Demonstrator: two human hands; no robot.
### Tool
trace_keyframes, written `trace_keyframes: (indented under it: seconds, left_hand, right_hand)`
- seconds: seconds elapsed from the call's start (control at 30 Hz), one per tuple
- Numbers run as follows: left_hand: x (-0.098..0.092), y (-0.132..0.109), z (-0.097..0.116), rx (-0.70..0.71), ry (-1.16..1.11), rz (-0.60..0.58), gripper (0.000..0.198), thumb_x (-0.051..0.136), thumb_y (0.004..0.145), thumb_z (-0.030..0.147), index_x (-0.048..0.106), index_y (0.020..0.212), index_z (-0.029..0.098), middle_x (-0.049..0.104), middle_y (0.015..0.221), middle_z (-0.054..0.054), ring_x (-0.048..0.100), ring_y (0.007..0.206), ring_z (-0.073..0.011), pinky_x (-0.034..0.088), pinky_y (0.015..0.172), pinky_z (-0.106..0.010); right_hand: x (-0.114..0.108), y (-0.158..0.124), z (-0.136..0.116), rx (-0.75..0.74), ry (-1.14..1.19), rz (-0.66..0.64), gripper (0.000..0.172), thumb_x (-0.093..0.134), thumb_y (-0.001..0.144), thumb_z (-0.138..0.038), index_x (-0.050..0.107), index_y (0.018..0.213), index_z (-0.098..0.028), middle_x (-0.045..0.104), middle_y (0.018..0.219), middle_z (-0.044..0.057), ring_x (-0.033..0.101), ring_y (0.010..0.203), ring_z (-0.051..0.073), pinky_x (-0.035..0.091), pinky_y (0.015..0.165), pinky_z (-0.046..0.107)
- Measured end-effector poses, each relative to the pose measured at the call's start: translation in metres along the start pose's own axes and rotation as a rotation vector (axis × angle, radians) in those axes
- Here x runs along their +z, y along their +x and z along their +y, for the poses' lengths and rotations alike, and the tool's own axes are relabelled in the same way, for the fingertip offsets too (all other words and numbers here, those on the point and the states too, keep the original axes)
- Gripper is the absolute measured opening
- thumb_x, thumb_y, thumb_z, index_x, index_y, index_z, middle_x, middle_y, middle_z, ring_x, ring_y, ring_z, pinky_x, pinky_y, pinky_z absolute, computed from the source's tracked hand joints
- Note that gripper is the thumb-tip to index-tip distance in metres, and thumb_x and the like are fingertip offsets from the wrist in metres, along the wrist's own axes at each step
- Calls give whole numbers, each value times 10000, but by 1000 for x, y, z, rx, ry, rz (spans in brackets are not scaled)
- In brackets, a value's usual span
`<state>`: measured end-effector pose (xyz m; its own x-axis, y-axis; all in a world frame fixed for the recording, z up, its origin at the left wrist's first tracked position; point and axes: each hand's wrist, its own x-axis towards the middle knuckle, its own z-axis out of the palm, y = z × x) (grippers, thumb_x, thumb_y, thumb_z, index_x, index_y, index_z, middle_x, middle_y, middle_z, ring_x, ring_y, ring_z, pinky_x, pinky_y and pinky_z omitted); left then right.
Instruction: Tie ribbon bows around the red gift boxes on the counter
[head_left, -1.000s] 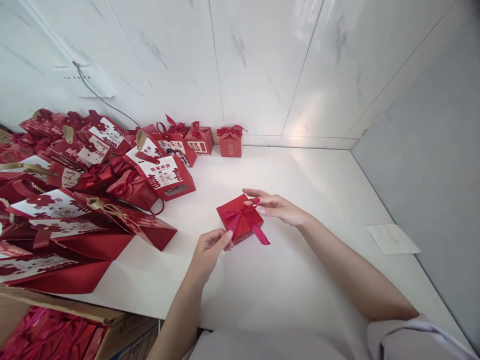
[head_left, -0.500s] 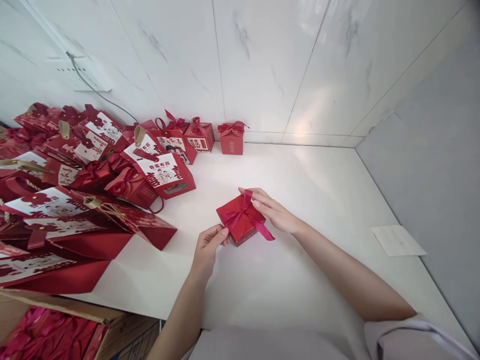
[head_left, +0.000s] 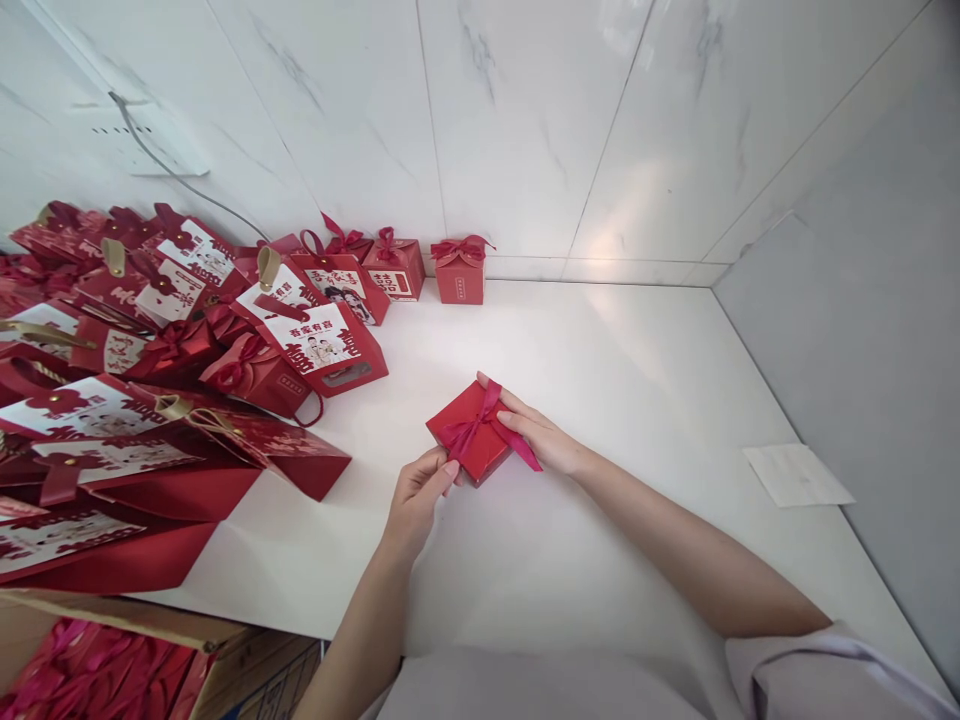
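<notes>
A small red gift box (head_left: 486, 458) with a magenta ribbon (head_left: 480, 425) tied in a bow on its lid is between my two hands, over the white table. My left hand (head_left: 421, 490) pinches a ribbon end and the box's near left corner between thumb and fingers. Along the box's right side lies my right hand (head_left: 536, 430), its fingers running up the far edge and its thumb over the lid by the ribbon. One ribbon tail hangs down the right side, below the right palm. The box's underside is hidden.
Many red gift boxes and bags (head_left: 322, 345) crowd the table's left. A ribboned box (head_left: 460, 275) stands by the marble-look wall. A cardboard carton (head_left: 217, 640) of ribboned boxes is at lower left. Paper (head_left: 799, 475) lies on the right beside a grey panel (head_left: 862, 300).
The box has turned slightly and tipped between my hands. My right hand has shifted a little left, its thumb now further onto the lid. The left hand keeps its pinch.
</notes>
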<state>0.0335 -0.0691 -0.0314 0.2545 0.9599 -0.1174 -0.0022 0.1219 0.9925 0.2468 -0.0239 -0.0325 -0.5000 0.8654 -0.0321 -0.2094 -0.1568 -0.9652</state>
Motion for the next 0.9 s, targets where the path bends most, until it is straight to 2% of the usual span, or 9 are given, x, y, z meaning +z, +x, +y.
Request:
trace_keyframes:
  seconds: [0.27, 0.53, 0.67, 0.73, 0.8, 0.9]
  left_hand:
    - [-3, 0, -4, 9, -11, -49, 285, 532, 900, 318, 531, 658, 166, 447, 728, -5, 380, 686, -136, 276, 653, -281]
    - [-9, 0, -6, 36, 11, -112, 297, 513, 893, 320, 501, 638, 168, 480, 846, -46, 440, 814, -178, 345, 737, -306]
    - [-12, 0, -3, 22, 64, -106, 389, 541, 858, 340, 388, 543, 169, 507, 804, -53, 453, 788, -184, 347, 700, -307]
    - [-11, 0, -1, 41, 81, -103, 414, 541, 848, 373, 397, 517, 172, 525, 762, -56, 465, 761, -188, 357, 696, -315]
    - [-8, 2, 2, 60, 89, -58, 433, 502, 867, 437, 449, 528, 174, 523, 706, -52, 457, 702, -182, 363, 674, -318]
    - [-2, 4, 6, 39, 127, 109, 472, 455, 893, 513, 464, 563, 176, 452, 606, -17, 393, 610, -152, 329, 602, -296]
  right_hand:
    - [3, -1, 5, -10, 44, 44, 605, 419, 972, -357, 171, 1523, -335, 389, 1518, -5, 463, 1307, 221, 302, 1138, 411]
    - [2, -1, 6, -18, 10, 52, 588, 412, 973, -352, 196, 1519, -334, 399, 1513, -4, 458, 1314, 227, 312, 1136, 419]
    - [1, -2, 1, -80, -158, 69, 524, 413, 981, -374, 295, 1491, -349, 385, 1520, -17, 382, 1376, 224, 283, 1160, 404]
    - [2, -4, -3, -154, -290, 85, 495, 433, 976, -401, 360, 1464, -361, 372, 1525, -25, 342, 1402, 223, 258, 1176, 389]
    - [3, -5, -7, -211, -389, 92, 485, 438, 972, -433, 387, 1450, -369, 368, 1524, -21, 328, 1410, 224, 253, 1182, 388]
    - [6, -7, -11, -236, -478, 105, 487, 416, 972, -479, 398, 1445, -366, 358, 1528, -10, 291, 1428, 227, 241, 1190, 409]
